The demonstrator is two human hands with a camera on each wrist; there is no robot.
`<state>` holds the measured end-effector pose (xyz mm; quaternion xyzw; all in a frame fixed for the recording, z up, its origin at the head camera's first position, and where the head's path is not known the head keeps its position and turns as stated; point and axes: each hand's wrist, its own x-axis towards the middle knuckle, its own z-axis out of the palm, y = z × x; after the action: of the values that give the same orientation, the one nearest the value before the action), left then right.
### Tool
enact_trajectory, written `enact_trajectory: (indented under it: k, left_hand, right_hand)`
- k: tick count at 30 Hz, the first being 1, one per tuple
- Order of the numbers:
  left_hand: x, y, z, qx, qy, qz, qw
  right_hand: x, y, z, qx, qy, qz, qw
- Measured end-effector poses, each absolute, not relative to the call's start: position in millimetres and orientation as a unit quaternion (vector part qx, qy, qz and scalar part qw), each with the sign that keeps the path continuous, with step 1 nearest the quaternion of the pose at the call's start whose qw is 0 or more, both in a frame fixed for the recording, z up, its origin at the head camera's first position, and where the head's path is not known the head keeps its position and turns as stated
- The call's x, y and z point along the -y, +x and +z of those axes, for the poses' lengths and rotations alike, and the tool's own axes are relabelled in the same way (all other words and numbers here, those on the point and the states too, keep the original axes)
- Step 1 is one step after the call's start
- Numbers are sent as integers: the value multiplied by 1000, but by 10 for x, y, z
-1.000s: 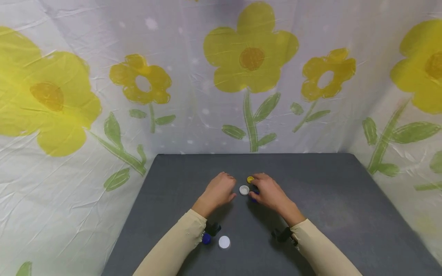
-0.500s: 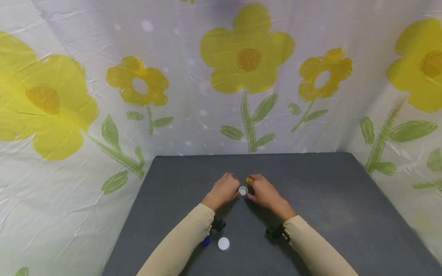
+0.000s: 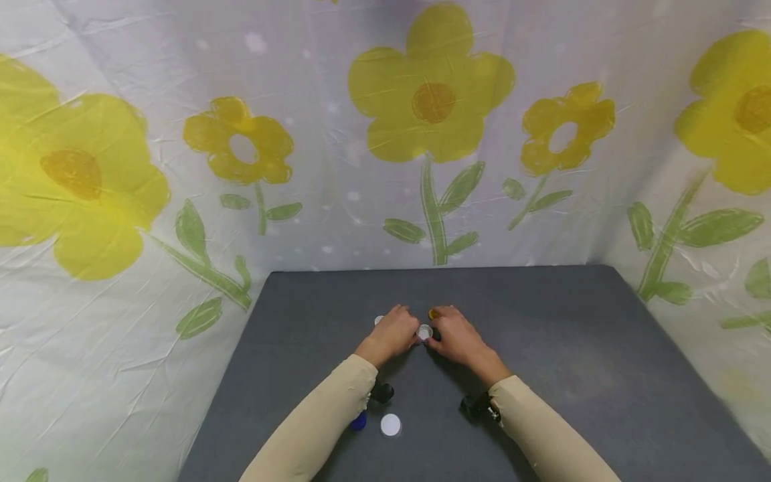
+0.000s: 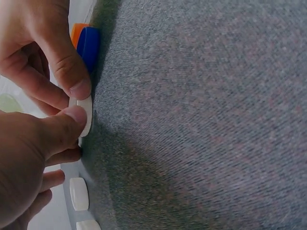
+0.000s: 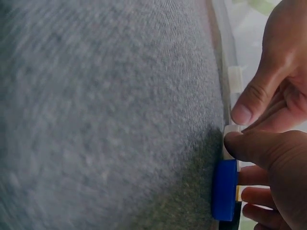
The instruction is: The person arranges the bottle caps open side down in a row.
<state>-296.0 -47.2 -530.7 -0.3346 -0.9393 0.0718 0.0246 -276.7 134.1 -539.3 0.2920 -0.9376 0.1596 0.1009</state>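
Since the left hand [image 3: 395,335] is brought close to the right hand [image 3: 458,338], the central white cap [image 3: 424,333] is now reached from both sides, whereas a clear gap is found on its left in the head picture of one second ago. As is shown by the left wrist view, the grip of each hand is closed on this cap: its edges are pinched by both thumbs, with fingers behind that are partly hidden. Whether it is lifted from the table [image 3: 602,375] cannot be told.

An outer white cap [image 3: 379,320] is newly seen beyond the left hand; whether it is placed there or only uncovered is not shown. The yellow cap [image 3: 433,313] is partly covered by the right hand, and a blue cap [image 5: 224,189] is seen just beside the right fingers. Nearer to the person, the front white cap [image 3: 390,425] is left unmoved.

By this change, it is judged that the reaching is completed and that two-handed handling of the central white cap is begun.
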Motion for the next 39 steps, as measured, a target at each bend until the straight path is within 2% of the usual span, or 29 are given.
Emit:
enact_trajectory:
  k: [15,29,39]
  left_hand:
    - [500,-2887,-5165,933,-347,70,62]
    - [514,-2637,-4800,927,-352,75,103]
    - [611,-2426,-4586,917,-365,42,159]
  right_hand:
    - [-1361,-2650,-5244,922,304,201,131]
    - [-1361,-2427,-5002,912,299,218,174]
    - [-1342,-2238,-4818,901,295,259,187]
